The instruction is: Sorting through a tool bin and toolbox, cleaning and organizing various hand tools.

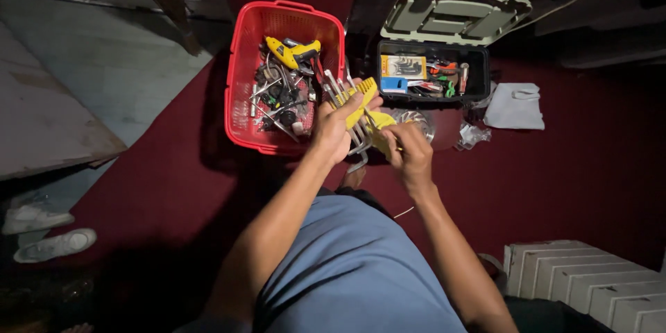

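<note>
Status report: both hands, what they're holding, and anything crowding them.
Left hand grips yellow hex key holder, keys fanned out. Right hand pinches its lower end. Red basket of tools at left, open toolbox beyond; neither touching.

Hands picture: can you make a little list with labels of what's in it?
left hand: grips a yellow holder of hex keys
right hand: pinches one key at the holder's lower end
red basket: full of tools, with a yellow glue gun
toolbox: open, lid up
grey bag: right of toolbox
floor: dark red
</note>
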